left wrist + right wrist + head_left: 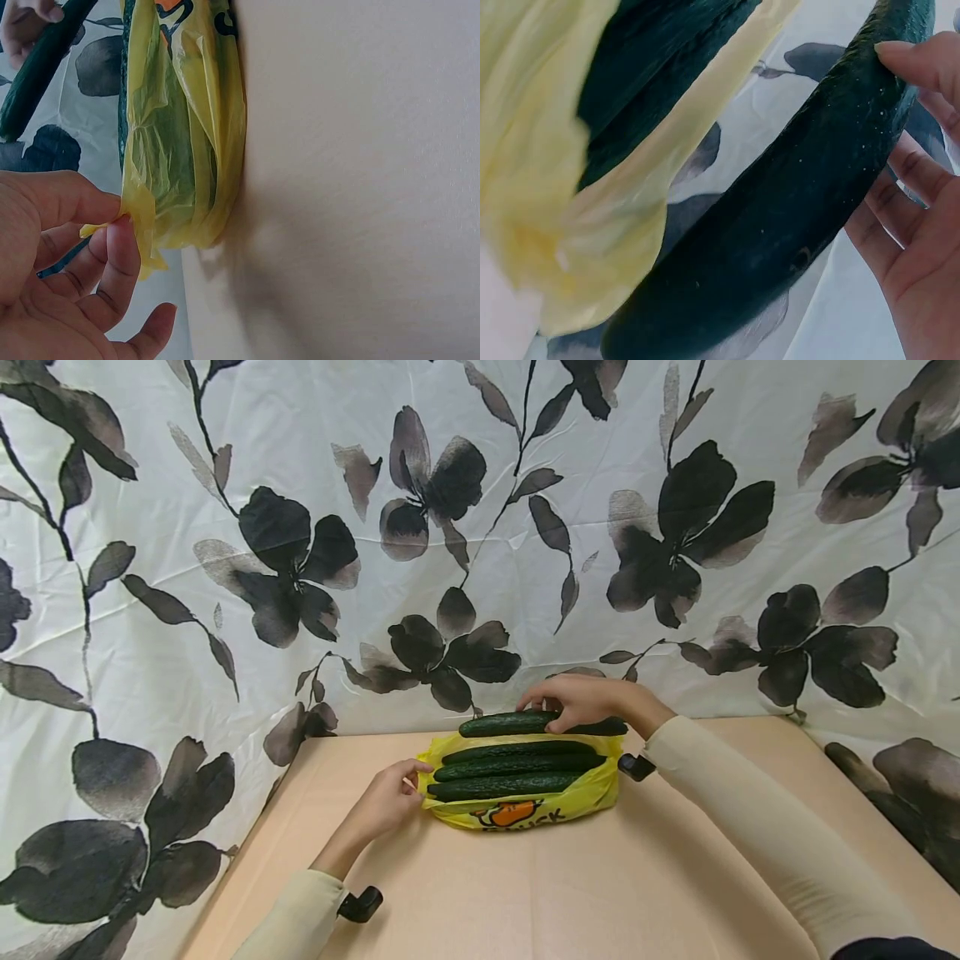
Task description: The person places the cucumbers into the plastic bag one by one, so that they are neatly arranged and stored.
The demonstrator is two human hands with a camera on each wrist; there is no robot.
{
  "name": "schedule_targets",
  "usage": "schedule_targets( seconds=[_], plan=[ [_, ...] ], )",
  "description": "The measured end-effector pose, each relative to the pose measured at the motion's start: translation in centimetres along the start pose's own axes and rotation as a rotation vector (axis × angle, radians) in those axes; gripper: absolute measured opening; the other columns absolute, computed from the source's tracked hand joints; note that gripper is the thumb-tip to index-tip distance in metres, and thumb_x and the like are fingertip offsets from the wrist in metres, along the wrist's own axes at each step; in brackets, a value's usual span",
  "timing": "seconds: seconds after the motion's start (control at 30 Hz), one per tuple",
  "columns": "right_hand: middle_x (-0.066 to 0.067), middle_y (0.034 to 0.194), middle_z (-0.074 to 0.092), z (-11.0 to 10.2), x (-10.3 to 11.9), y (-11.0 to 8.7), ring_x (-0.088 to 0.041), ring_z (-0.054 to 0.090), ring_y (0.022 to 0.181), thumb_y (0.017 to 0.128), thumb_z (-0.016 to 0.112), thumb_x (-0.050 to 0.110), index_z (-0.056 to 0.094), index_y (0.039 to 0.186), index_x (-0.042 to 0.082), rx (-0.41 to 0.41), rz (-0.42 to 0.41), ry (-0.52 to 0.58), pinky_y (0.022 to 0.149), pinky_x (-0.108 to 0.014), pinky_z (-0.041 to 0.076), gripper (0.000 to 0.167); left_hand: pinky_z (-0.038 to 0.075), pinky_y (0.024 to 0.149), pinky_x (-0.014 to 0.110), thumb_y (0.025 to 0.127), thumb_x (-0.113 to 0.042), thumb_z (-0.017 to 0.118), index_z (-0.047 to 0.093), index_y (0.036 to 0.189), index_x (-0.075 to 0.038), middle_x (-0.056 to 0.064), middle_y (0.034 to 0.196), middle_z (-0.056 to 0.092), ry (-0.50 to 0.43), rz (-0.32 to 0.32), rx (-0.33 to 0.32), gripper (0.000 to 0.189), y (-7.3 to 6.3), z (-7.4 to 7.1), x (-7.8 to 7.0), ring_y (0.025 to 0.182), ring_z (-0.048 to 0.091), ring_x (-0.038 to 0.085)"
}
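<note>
A yellow plastic bag [592, 797] with an orange print lies on the table, its mouth spread upward. Several dark green cucumbers [517, 766] lie side by side in it. At the bag's left end my left hand [386, 802] pinches the edge of the plastic between thumb and finger; the left wrist view shows the pinched yellow film [139, 214]. My right hand [585, 700] grips another cucumber [498, 725] by its middle, just behind the bag's far edge. In the right wrist view that cucumber [757, 210] is held apart from the bag.
A peach-coloured table [525, 893] carries the bag near its back edge. Behind it hangs a white cloth [420, 593] printed with dark flowers. A small black wrist camera [362, 906] sits on the left wrist, another [636, 767] on the right.
</note>
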State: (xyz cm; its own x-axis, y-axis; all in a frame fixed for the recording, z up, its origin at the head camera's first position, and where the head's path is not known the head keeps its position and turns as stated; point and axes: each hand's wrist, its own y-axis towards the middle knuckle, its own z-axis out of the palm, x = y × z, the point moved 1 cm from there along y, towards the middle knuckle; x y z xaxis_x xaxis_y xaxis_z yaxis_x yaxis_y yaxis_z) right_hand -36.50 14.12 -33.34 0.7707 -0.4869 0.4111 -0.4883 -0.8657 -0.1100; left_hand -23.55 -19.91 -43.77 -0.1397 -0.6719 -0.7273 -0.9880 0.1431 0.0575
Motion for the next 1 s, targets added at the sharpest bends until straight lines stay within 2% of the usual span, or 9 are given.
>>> schedule_targets(
  seconds=[0.2,0.43,0.57,0.8,1.0],
  plan=[
    [-0.002,0.131,0.060,0.3,1.0,1.5,-0.018,0.062,0.112,0.095,0.069,0.019,0.053,0.145,0.028,0.006,-0.002,0.028,0.097,-0.040,0.052,0.053,0.048,0.065,0.025,0.082,0.012,0.064,0.067,0.123,-0.002,0.015,0.099,0.060,-0.006,0.008,0.000,0.043,0.0,0.0,0.0,0.075,0.057,0.015],
    [-0.004,0.130,0.060,1.3,1.3,2.6,-0.022,0.063,0.114,0.093,0.070,0.016,0.054,0.142,0.026,0.005,-0.016,0.026,0.099,-0.043,0.051,0.052,0.047,0.064,0.024,0.083,0.012,0.064,0.067,0.124,-0.001,0.014,0.098,0.059,-0.019,0.009,0.003,0.043,0.0,0.0,0.1,0.074,0.056,0.015],
    [-0.002,0.128,0.060,2.0,1.0,3.1,-0.019,0.061,0.112,0.094,0.070,0.016,0.055,0.141,0.027,0.007,0.004,0.003,0.098,-0.042,0.050,0.051,0.048,0.066,0.025,0.083,0.011,0.065,0.067,0.124,-0.001,0.014,0.098,0.059,-0.018,0.011,-0.001,0.042,0.0,0.0,0.1,0.076,0.057,0.015],
    [0.004,0.119,0.061,3.5,0.4,3.9,-0.016,0.054,0.097,0.093,0.070,0.016,0.055,0.140,0.027,0.026,0.004,-0.063,0.085,-0.036,0.045,0.051,0.049,0.067,0.025,0.083,0.011,0.067,0.067,0.124,-0.002,0.014,0.098,0.059,-0.013,0.015,-0.006,0.043,-0.2,0.0,0.2,0.077,0.058,0.014],
    [0.004,0.124,0.060,4.2,0.0,4.3,-0.014,0.057,0.104,0.094,0.071,0.018,0.056,0.141,0.028,0.046,0.020,-0.068,0.089,-0.036,0.048,0.050,0.049,0.068,0.025,0.083,0.010,0.067,0.067,0.124,-0.002,0.015,0.099,0.059,-0.005,0.015,-0.008,0.043,-0.2,0.0,0.1,0.077,0.058,0.014]
  ],
)
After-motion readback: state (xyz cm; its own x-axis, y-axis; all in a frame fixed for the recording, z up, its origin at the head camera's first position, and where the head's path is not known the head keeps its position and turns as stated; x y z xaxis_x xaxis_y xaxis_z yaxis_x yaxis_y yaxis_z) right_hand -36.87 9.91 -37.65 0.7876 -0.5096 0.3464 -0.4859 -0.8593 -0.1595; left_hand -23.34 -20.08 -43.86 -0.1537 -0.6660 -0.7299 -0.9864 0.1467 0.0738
